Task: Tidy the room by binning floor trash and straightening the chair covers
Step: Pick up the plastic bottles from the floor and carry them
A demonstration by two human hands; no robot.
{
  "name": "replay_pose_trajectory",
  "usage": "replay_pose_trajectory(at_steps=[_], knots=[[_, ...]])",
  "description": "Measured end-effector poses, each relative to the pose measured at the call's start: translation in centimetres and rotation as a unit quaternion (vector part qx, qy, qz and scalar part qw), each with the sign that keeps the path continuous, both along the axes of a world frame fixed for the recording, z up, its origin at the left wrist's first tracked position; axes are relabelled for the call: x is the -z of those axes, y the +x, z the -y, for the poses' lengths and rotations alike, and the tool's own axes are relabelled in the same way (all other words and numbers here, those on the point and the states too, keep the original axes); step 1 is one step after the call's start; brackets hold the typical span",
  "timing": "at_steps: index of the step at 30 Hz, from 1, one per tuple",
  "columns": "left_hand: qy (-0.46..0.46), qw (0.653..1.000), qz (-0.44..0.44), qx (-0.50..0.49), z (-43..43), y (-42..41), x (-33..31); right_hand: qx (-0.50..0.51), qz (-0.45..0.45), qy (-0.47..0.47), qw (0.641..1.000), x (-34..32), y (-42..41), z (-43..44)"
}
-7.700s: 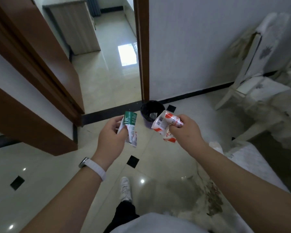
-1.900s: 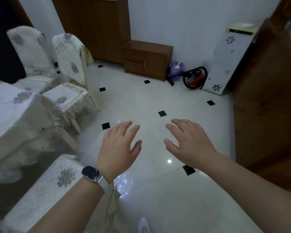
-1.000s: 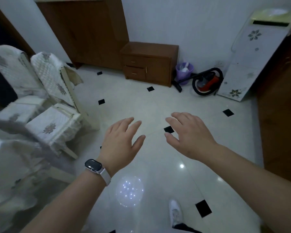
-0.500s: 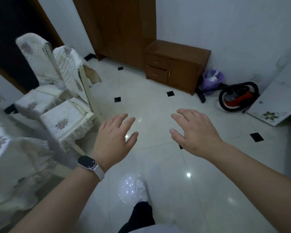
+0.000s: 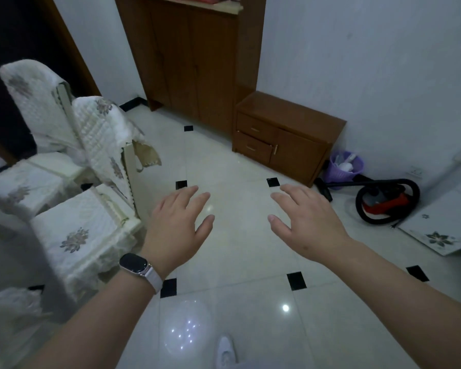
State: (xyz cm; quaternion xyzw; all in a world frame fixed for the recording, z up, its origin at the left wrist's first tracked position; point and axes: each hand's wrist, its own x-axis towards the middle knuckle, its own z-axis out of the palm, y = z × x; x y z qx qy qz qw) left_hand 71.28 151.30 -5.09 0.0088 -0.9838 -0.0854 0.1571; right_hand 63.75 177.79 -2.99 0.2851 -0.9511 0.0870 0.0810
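Two chairs with white quilted floral covers stand at the left. The nearer chair's back cover [image 5: 104, 139] hangs crooked, with a loose corner flopping off the frame, and its seat cover [image 5: 75, 235] lies below it. The farther chair's cover [image 5: 32, 97] is behind it. My left hand [image 5: 179, 225], a watch on its wrist, hovers with fingers spread, empty, just right of the nearer chair's seat. My right hand [image 5: 304, 222] hovers over the tiled floor with straight fingers, also empty. A purple bin [image 5: 345, 169] with white trash stands by the far wall.
A low brown cabinet [image 5: 285, 134] and a tall wardrobe [image 5: 192, 59] line the far wall. A red and black vacuum cleaner [image 5: 386, 201] and a leaning floral panel [image 5: 442, 230] are at the right. A cloth-covered table [image 5: 6, 288] fills the lower left. My white shoe [image 5: 225, 352] is on the floor.
Both hands held crumpled packets earlier and are now empty. In the last second the view swung and came closer to the chairs; both hands stay spread in front of me.
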Motion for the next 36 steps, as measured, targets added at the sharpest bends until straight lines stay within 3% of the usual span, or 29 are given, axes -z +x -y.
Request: replay_pose_trajectory(at_steps=[15, 27, 36], knots=[[0.001, 1.000, 0.000, -0.009, 6.3, -19.2, 1.7, -0.016, 0.028, -0.002, 0.999, 1.7, -20.7, 6.6], [-0.027, 0.996, 0.000, -0.082, 7.0, -38.6, 0.1, -0.100, 0.033, -0.015, 0.994, 1.2, -42.8, 10.0], [-0.013, 0.989, 0.016, -0.143, 12.1, -47.4, -0.3, -0.149, 0.056, -0.023, 0.987, 1.0, -53.5, 15.5]])
